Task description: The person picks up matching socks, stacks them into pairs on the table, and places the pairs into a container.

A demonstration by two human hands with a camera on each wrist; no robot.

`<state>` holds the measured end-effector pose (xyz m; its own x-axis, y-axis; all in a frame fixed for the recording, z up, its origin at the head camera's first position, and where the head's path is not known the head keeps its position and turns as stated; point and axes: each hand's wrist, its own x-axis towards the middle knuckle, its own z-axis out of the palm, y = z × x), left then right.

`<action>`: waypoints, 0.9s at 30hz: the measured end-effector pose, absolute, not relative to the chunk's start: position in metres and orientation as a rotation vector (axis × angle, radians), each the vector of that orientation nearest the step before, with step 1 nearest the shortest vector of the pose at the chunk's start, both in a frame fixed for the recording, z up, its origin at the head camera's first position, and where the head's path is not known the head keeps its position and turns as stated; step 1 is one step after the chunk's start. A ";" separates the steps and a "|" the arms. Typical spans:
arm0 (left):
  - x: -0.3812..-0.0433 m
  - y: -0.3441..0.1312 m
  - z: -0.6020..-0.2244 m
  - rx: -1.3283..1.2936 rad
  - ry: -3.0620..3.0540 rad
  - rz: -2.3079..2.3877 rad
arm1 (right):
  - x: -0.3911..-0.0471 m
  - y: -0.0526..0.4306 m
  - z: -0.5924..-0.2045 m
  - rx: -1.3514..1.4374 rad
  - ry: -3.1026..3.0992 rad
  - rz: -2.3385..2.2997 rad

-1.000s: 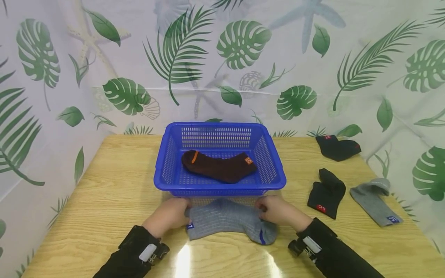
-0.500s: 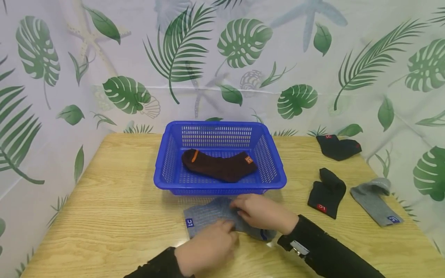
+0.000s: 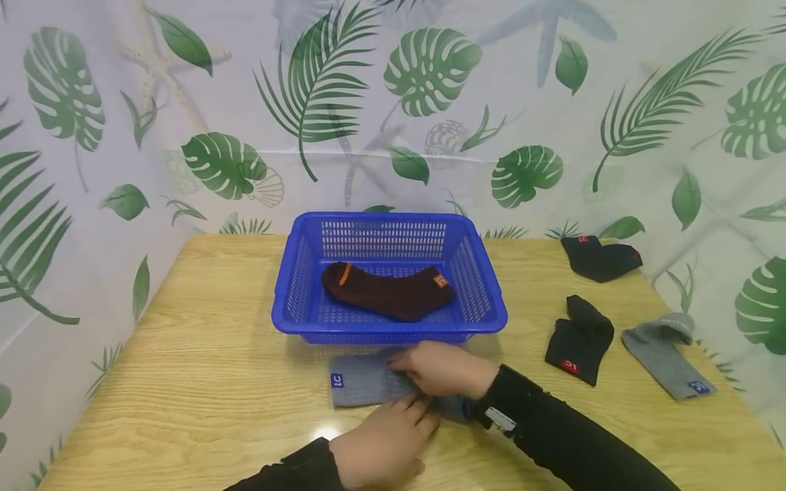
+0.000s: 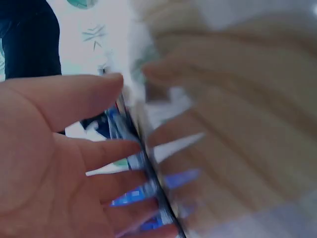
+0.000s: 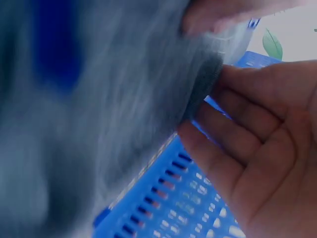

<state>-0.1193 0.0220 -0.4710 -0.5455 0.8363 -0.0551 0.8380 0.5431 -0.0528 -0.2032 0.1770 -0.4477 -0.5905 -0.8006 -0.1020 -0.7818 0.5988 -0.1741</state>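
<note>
A grey sock (image 3: 359,378) with a blue label at its cuff lies flat on the table in front of the basket; its middle is partly covered by both hands. My left hand (image 3: 389,436) rests at its near edge, fingers spread and fairly straight. The fingertips of my right hand (image 3: 443,368) touch the sock's far edge. From the right wrist view, the right hand's (image 5: 267,134) fingers reach the sock's (image 5: 124,99) dark edge, palm uncovered. The left wrist view is blurred, with the left hand's (image 4: 64,139) fingers extended.
A blue basket (image 3: 388,329) holding a brown sock (image 3: 387,293) with orange marks stands just behind. To the right lie a black sock (image 3: 580,341), another black sock (image 3: 602,259) and a second grey sock (image 3: 663,358). A leaf-printed cloth (image 3: 442,170) rises behind the table (image 3: 184,382).
My left hand has left the cuff end and crossed rightward to the sock's near edge. My right hand has shifted left from the toe to the far edge near the middle.
</note>
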 end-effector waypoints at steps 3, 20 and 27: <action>-0.121 0.011 -0.469 1.456 2.718 -0.027 | -0.202 0.187 -0.445 -1.307 2.675 -0.159; -0.121 -0.017 -0.449 1.024 2.775 -0.042 | -0.167 0.200 -0.428 -1.303 2.671 -0.283; -0.106 -0.005 -0.459 0.931 2.686 -0.045 | -0.180 0.192 -0.445 -1.386 2.719 -0.257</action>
